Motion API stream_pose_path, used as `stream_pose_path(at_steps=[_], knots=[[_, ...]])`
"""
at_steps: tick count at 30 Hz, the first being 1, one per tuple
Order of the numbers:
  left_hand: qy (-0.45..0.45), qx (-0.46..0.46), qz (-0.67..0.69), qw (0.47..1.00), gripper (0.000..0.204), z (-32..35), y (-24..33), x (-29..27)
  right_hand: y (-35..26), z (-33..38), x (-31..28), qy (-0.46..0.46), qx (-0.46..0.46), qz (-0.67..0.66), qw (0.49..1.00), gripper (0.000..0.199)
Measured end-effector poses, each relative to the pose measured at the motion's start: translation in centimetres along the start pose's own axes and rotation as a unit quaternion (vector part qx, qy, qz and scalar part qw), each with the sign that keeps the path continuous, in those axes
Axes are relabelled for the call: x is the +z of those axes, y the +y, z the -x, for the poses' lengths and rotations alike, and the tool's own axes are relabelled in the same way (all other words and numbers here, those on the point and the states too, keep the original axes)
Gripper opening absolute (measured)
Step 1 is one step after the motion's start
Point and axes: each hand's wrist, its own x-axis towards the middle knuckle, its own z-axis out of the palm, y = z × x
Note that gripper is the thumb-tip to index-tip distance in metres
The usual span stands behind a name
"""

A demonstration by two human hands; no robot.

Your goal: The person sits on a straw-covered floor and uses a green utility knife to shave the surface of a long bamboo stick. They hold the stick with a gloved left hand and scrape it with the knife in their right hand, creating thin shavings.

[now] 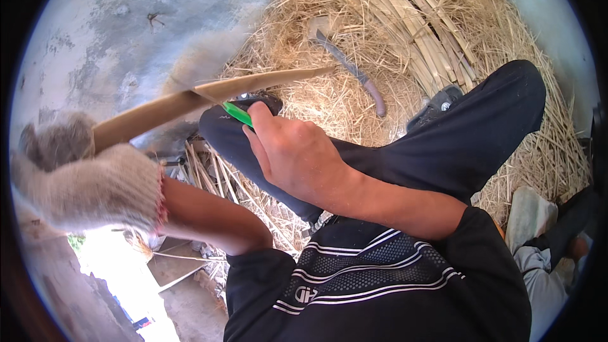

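A grey, stained concrete floor (120, 19) fills the upper left, and much of the rest is covered by a loose bed of dry yellow straw shavings (316, 98), on which the person sits cross-legged in dark trousers. The left hand (79, 180), in a fuzzy grey knitted work glove with a pink cuff, is closed around the near end of one long tan bamboo strip (209, 92), which runs from the glove up and to the right across the knee. The right hand (294, 155) is bare and curled shut on one green-handled knife (237, 114), thumb lying along the top; the green handle pokes out beyond the fingers just under the strip, and the blade itself cannot be made out. Beyond the knee, one curved dark-bladed sickle knife with a purplish handle (354, 73) lies on the straw, well apart from both hands. At the top, one bundle of pale split bamboo slats (399, 19) lies fanned across the straw; the slats overlap too closely to count. One grey shoe (437, 104) shows beside the right knee. Another person's leg in pale grey cloth (538, 266) sits at the lower right edge.
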Motion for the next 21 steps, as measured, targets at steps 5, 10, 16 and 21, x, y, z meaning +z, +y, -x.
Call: stream_pose_path(at_steps=[5,10,16,21], knots=[[-0.016,-0.004,-0.031,0.999,0.036,-0.2,-0.2,0.2,-1.8,-0.6,0.7,-0.041,0.016,0.017,0.999,0.017],[-0.018,0.002,-0.003,1.000,0.040,0.9,0.4,0.1,-2.5,0.1,0.5,-0.020,0.025,-0.020,0.999,0.017],[0.009,-0.032,0.014,0.999,0.041,0.2,0.5,-0.1,-3.5,-0.6,-0.7,-0.066,0.048,0.028,0.996,0.018],[0.006,-0.070,0.105,0.992,0.031,1.0,1.3,-0.1,-3.4,-0.6,0.1,-0.033,0.056,0.009,0.998,0.018]])
